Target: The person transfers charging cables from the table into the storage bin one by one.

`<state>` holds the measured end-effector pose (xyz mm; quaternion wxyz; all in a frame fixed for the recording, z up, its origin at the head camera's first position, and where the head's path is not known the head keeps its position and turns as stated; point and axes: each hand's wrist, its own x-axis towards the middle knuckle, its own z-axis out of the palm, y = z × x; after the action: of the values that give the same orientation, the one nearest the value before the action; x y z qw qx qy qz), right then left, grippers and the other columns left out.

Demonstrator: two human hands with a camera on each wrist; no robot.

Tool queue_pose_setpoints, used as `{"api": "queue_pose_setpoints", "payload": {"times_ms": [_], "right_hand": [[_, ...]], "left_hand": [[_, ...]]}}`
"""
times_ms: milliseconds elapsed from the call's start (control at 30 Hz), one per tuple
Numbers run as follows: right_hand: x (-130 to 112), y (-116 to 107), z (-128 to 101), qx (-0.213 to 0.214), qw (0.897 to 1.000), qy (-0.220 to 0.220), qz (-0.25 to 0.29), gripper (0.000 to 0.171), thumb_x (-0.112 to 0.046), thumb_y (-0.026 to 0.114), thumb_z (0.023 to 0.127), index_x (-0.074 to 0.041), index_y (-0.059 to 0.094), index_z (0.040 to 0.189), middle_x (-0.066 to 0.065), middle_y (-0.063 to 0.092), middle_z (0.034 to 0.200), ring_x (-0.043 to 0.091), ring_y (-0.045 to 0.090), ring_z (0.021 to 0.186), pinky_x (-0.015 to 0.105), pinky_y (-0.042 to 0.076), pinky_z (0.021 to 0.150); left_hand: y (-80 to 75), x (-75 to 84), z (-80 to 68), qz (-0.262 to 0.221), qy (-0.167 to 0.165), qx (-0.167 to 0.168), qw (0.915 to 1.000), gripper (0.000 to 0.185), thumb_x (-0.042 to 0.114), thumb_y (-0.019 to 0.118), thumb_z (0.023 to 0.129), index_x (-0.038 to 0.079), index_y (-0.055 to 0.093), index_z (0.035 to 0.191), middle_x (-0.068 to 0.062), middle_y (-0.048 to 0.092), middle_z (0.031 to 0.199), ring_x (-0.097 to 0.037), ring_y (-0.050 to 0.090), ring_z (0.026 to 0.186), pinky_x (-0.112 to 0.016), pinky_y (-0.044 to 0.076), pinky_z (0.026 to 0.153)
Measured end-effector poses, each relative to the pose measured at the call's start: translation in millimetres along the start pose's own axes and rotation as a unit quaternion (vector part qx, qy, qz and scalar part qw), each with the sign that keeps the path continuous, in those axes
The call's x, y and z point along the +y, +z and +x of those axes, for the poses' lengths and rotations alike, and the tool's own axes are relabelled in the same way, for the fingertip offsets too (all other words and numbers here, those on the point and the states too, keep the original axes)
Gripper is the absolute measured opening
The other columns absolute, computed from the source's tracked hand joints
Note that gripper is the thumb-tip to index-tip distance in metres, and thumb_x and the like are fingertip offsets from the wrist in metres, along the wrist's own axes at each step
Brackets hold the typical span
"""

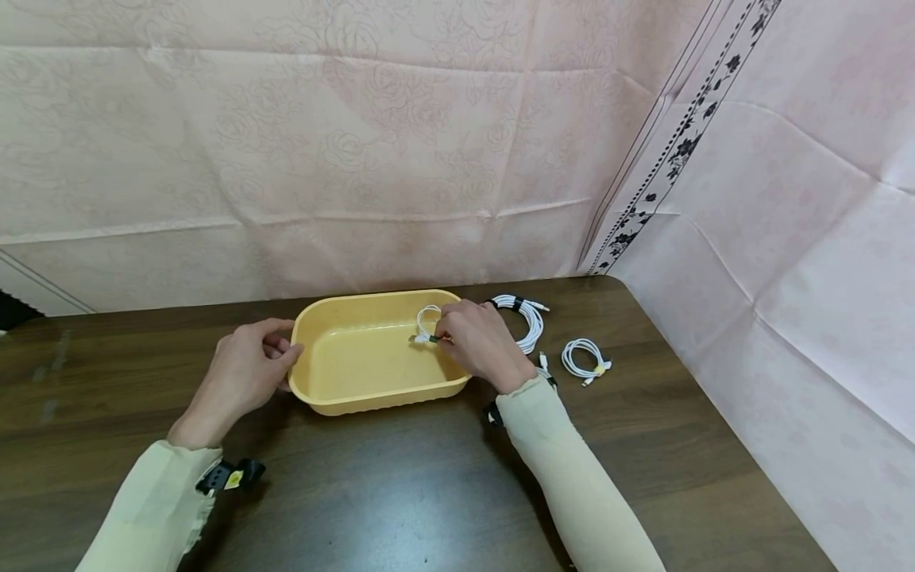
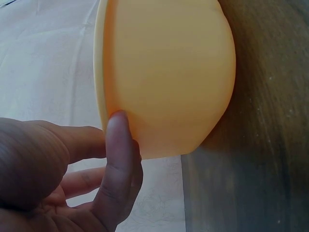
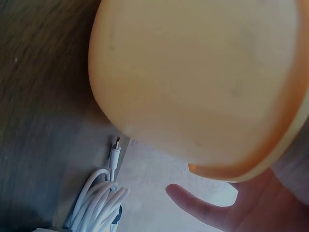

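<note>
A yellow plastic basin (image 1: 379,397) stands on the brown table. At its left end my left hand (image 1: 243,369) pinches the rim; in the left wrist view the fingers (image 2: 118,150) press the outer wall. Over the basin's right side, my right hand (image 1: 482,338) holds a small looped white cable (image 1: 423,339), its loop and plug showing past the fingertips. The right wrist view has the basin wall (image 3: 193,82) in front, hiding the held cable; only part of that hand (image 3: 256,208) shows.
Right of the basin lie a thick coiled white cable (image 1: 534,326) with a black tie, a smaller coil (image 1: 568,359) with a yellow tie, and another white cable (image 1: 544,364) partly behind my right forearm. Patterned pinkish cloth (image 1: 322,159) hangs behind the table (image 1: 400,492).
</note>
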<state>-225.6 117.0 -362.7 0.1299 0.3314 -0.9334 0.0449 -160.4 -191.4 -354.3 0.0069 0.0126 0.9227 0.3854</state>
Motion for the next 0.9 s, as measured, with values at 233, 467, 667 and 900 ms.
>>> {"api": "queue_pose_setpoints", "payload": {"times_ms": [233, 467, 667, 900], "right_hand": [[-1.6, -0.7, 2.7, -0.010, 1.000, 0.005, -0.011, 0.021, -0.007, 0.072, 0.086, -0.022, 0.074, 0.071, -0.005, 0.065, 0.079, 0.017, 0.062, 0.077, 0.044, 0.054, 0.070], [-2.8, 0.3, 4.5, -0.027, 0.999, 0.011, -0.012, 0.022, -0.008, 0.072, 0.087, -0.021, 0.073, 0.070, -0.006, 0.065, 0.079, 0.015, 0.060, 0.077, 0.046, 0.055, 0.074], [-3.6, 1.2, 5.4, -0.046, 0.999, 0.024, 0.003, 0.021, -0.007, 0.071, 0.088, -0.020, 0.076, 0.073, -0.006, 0.064, 0.080, 0.013, 0.057, 0.075, 0.045, 0.052, 0.074], [-4.4, 1.0, 5.0, -0.053, 0.998, 0.025, 0.002, 0.021, -0.007, 0.072, 0.089, -0.020, 0.076, 0.072, -0.005, 0.064, 0.079, 0.013, 0.056, 0.074, 0.043, 0.051, 0.072]], "left_hand": [[-0.7, 0.3, 0.8, 0.003, 0.004, 0.001, 1.0000, 0.045, 0.013, 0.060, 0.102, -0.008, 0.053, 0.141, -0.022, 0.065, 0.104, -0.016, 0.066, 0.071, -0.026, 0.061, 0.056], [-1.0, 1.1, 1.4, 0.005, 0.002, 0.001, 1.0000, 0.045, 0.013, 0.060, 0.102, -0.009, 0.052, 0.141, -0.023, 0.064, 0.104, -0.015, 0.066, 0.070, -0.025, 0.060, 0.055], [0.5, 0.7, 1.3, 0.004, -0.002, -0.004, 1.0000, 0.046, 0.013, 0.060, 0.102, -0.009, 0.051, 0.142, -0.022, 0.064, 0.105, -0.015, 0.066, 0.071, -0.027, 0.062, 0.057], [0.8, 0.5, 1.2, 0.005, 0.002, -0.001, 1.0000, 0.046, 0.012, 0.060, 0.102, -0.009, 0.051, 0.141, -0.022, 0.064, 0.104, -0.015, 0.066, 0.070, -0.026, 0.061, 0.055]]}}
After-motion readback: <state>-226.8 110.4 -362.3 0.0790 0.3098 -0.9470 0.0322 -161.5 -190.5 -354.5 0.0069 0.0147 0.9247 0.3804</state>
